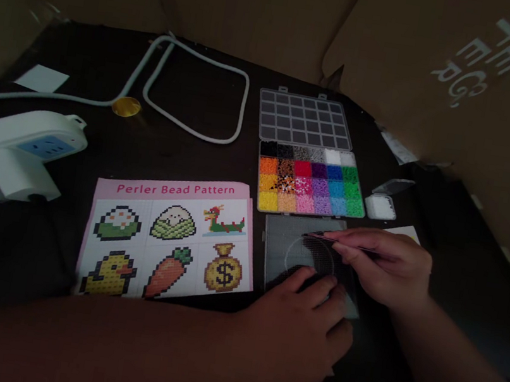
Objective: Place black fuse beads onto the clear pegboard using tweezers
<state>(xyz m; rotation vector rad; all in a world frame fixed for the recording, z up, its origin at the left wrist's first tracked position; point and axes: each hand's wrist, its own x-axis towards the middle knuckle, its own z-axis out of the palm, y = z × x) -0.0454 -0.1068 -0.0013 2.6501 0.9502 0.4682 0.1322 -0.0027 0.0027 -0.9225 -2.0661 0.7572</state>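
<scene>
A clear square pegboard (277,249) lies on the dark table, with a pale ring visible on its surface. My left hand (299,328) rests over the board's near part, fingers spread and bent down onto it. Pinched in my right hand (387,265) is a pair of tweezers (334,238), its tips low over the upper middle of the board. Whether a bead sits between the tips is too small to tell. Just beyond the board stands a compartment box (309,214) of coloured beads. Its clear lid (306,122) is folded back, away from me.
Left of the board lies a Perler Bead Pattern sheet (146,229). A small lidded box (379,217) with white contents stands right of the beads. Farther left are a power strip (59,139), a looped grey cable (244,100), a gold disc (126,107) and white paper (42,79). Cardboard (263,7) walls the back.
</scene>
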